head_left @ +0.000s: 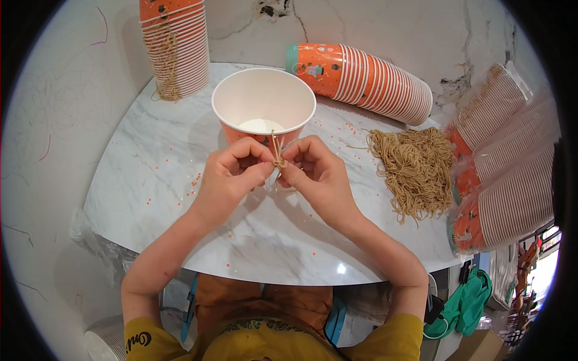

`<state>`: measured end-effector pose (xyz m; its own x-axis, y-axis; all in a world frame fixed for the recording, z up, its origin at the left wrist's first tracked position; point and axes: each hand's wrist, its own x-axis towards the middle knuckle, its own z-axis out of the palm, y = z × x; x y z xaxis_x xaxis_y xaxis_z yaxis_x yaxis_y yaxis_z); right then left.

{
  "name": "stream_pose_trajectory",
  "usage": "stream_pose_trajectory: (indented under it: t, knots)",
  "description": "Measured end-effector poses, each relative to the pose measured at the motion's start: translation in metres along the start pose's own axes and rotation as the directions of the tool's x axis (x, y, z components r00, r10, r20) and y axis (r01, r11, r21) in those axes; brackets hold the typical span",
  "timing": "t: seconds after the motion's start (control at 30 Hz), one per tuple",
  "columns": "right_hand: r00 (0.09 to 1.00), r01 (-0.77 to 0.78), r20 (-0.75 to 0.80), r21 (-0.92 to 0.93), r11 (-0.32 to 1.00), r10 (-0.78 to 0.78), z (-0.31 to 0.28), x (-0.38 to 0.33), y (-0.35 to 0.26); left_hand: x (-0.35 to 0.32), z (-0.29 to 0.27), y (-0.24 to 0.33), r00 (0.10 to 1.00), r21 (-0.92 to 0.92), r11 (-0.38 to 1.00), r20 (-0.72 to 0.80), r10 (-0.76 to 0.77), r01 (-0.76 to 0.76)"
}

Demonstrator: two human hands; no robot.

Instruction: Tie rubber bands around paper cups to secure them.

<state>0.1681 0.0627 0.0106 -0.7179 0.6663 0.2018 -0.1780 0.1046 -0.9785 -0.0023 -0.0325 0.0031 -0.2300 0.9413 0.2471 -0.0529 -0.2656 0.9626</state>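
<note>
Before the open cup [264, 99], both hands [232, 174] [316, 174] pinch knotted twine [279, 161] — string pile [415, 168] right.

Both bare forearms reach up from the lower edge and angle inward, elbows spread wide, so the two hands meet close in front of the person's chest. The left hand [232, 174] is curled with its fingers folded toward the palm, thumb and forefinger pinched together at the tip. The right hand [316, 174] mirrors it, fingers bent and knuckles raised, its thumb and forefinger pinched just beside those of the left, the fingertips almost touching.
</note>
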Motion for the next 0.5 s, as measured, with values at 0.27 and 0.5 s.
stream_pose_trajectory:
  t: [0.27,0.5]
  knots:
    - [0.915,0.375,-0.011,-0.341,0.862,-0.402,0.001,-0.005,0.006,0.000,0.003,0.000,0.996,0.033,0.995,-0.021,0.090,-0.089]
    - [0.857,0.493,0.099,-0.446,0.747,-0.506,0.002,-0.004,-0.001,-0.001,0.007,-0.004,0.905,0.376,0.836,0.013,0.426,-0.399]
